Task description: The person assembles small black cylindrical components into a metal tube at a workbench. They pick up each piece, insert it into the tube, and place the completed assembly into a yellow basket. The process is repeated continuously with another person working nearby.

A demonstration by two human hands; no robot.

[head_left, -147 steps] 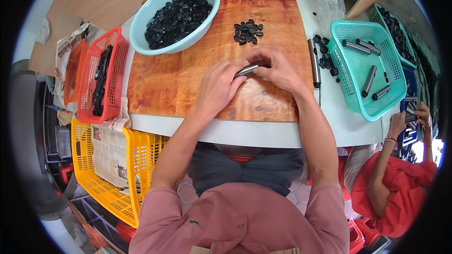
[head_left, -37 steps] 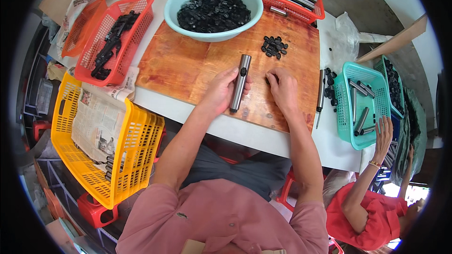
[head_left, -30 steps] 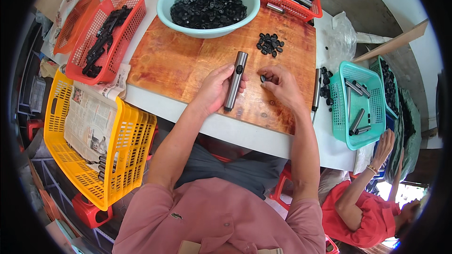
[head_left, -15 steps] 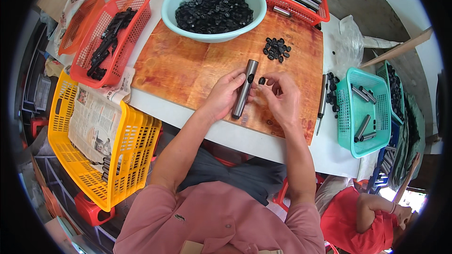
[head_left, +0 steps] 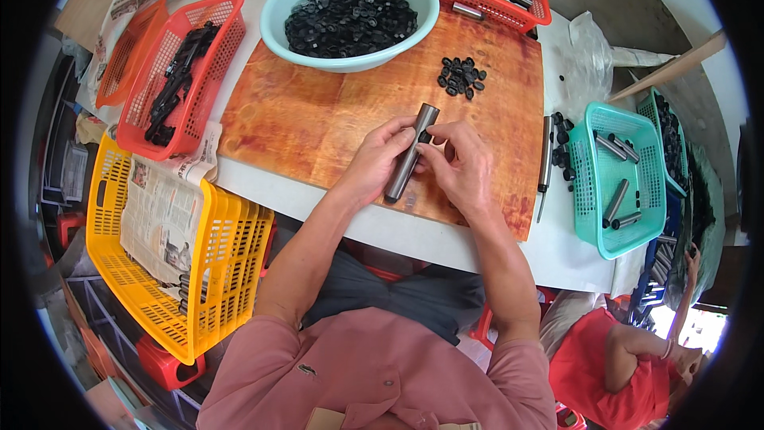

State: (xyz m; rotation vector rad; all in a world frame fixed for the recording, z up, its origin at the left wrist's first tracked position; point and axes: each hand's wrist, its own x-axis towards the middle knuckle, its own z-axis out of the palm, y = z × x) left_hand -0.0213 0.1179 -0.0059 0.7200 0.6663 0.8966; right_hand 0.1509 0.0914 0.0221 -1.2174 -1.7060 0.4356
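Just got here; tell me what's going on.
A person in a pink shirt is handling a metal tube over a wooden board. The left grip holds the tube; the right grip has its fingertips at a dark spot on the tube's side, and whether they pinch a small black piece is hard to tell. A loose cluster of black pieces lies farther out on the board, near a pale blue bowl of more. A turquoise basket of tubes stands to the right.

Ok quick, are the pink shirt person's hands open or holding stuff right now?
Left hand: closed around a silvery metal tube.
Right hand: fingertips at the tube's black oval spot; whether they grip anything can't be told.
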